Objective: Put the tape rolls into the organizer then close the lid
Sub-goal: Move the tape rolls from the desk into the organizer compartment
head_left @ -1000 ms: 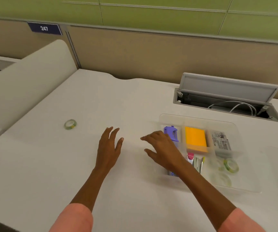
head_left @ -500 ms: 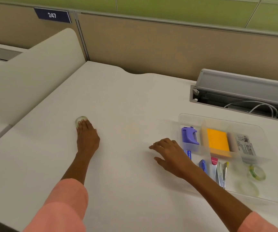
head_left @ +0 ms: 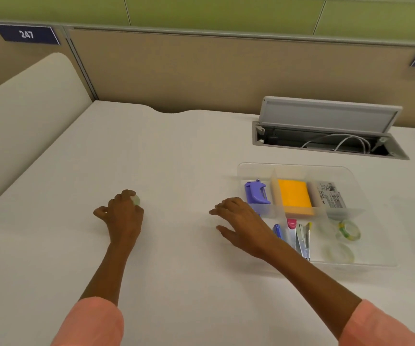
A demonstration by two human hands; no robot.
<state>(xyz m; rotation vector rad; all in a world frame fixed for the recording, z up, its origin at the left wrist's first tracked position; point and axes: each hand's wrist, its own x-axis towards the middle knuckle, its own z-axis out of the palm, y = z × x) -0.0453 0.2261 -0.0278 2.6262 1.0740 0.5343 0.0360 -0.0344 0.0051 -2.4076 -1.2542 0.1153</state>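
My left hand (head_left: 122, 216) is curled around a small pale green tape roll (head_left: 136, 200), which shows only as a sliver between the fingertips, just above the desk. A clear plastic organizer (head_left: 376, 245) with no lid on it lies at the right. Its front right compartment holds a green-and-yellow tape roll (head_left: 349, 231) and a clear tape roll (head_left: 340, 253). My right hand (head_left: 241, 223) rests flat with spread fingers against the organizer's left edge and holds nothing.
The organizer also holds a purple tool (head_left: 256, 193), orange sticky notes (head_left: 294, 197), a white labelled box (head_left: 330, 198) and staplers (head_left: 301, 238). Behind it an open cable hatch (head_left: 326, 136) is sunk in the white desk (head_left: 176, 151). A curved divider (head_left: 26, 108) stands at the left.
My left hand reached left to the lone tape roll on the desk and closed its fingers around it. The right hand stayed by the organizer.
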